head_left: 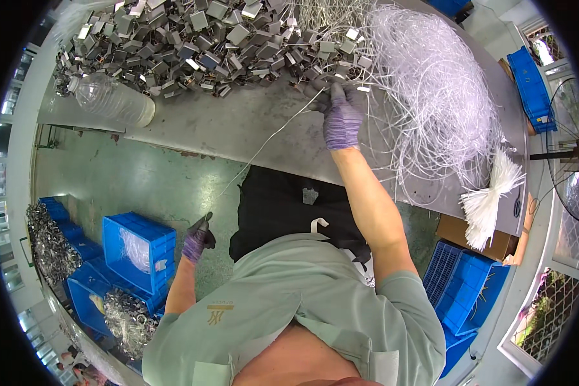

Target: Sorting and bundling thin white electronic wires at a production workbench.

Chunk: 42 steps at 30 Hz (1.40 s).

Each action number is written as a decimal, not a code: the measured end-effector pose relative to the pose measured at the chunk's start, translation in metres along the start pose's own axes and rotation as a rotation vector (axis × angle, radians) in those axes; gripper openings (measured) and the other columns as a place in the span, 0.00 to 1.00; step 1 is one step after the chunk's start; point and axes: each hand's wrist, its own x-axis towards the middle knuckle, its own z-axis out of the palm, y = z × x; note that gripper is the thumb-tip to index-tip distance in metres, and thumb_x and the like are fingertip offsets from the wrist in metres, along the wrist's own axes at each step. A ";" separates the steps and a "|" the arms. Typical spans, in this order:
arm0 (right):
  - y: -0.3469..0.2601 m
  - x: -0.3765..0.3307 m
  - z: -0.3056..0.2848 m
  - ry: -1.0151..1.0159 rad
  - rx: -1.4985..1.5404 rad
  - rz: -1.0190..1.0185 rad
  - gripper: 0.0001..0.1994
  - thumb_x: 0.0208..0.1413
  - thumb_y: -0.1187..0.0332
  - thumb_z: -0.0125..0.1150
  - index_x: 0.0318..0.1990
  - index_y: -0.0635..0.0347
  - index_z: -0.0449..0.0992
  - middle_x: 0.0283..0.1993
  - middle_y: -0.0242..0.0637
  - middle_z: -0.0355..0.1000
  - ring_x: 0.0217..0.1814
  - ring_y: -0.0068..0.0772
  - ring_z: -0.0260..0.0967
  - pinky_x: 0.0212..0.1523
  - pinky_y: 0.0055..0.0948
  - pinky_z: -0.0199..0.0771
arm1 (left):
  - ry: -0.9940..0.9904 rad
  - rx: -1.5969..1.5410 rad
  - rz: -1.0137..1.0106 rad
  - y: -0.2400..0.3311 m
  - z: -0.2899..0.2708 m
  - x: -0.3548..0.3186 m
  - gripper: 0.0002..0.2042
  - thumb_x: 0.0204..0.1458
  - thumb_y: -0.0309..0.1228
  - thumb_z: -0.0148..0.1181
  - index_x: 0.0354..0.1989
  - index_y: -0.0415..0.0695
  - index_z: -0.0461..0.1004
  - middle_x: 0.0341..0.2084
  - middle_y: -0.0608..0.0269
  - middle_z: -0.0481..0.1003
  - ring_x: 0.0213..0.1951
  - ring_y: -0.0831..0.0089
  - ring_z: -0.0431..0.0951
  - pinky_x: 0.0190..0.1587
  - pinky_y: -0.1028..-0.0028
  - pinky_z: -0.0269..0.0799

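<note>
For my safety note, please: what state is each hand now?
Left hand: cannot tell whether open or closed.
Right hand: apparently closed on thin white wire.

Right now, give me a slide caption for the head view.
Gloved right hand at the edge of piled grey blocky parts, beside a tangle of translucent strands.

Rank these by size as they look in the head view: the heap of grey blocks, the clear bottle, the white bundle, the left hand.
1. heap of grey blocks
2. clear bottle and white bundle: too alike to rank
3. left hand
</note>
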 end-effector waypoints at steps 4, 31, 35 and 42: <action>-0.012 -0.003 -0.003 0.036 0.051 -0.081 0.12 0.63 0.67 0.44 0.48 0.66 0.64 0.39 0.48 0.75 0.32 0.38 0.76 0.26 0.28 0.74 | -0.015 -0.014 0.070 0.013 0.003 -0.002 0.30 0.57 0.50 0.51 0.64 0.48 0.57 0.18 0.60 0.74 0.12 0.78 0.70 0.15 0.81 0.62; -0.071 -0.035 -0.008 -0.346 -0.436 0.264 0.12 0.52 0.65 0.63 0.33 0.68 0.74 0.22 0.34 0.69 0.20 0.21 0.65 0.23 0.22 0.67 | -0.490 -0.235 0.175 0.128 0.110 0.025 0.31 0.55 0.47 0.53 0.65 0.50 0.56 0.14 0.60 0.69 0.11 0.75 0.67 0.15 0.79 0.60; -0.038 -0.047 -0.014 -0.486 -0.508 0.448 0.11 0.52 0.66 0.63 0.33 0.68 0.74 0.22 0.35 0.70 0.19 0.22 0.65 0.21 0.22 0.67 | -0.648 -0.293 0.251 0.148 0.132 0.026 0.28 0.55 0.49 0.51 0.63 0.50 0.61 0.10 0.61 0.67 0.10 0.76 0.66 0.13 0.79 0.58; -0.027 -0.051 -0.016 -0.482 -0.508 0.430 0.10 0.54 0.65 0.61 0.34 0.66 0.75 0.22 0.33 0.70 0.17 0.21 0.65 0.18 0.20 0.65 | -0.465 -0.091 0.130 0.186 0.144 0.048 0.34 0.55 0.59 0.43 0.58 0.40 0.64 0.15 0.61 0.71 0.11 0.75 0.69 0.14 0.79 0.61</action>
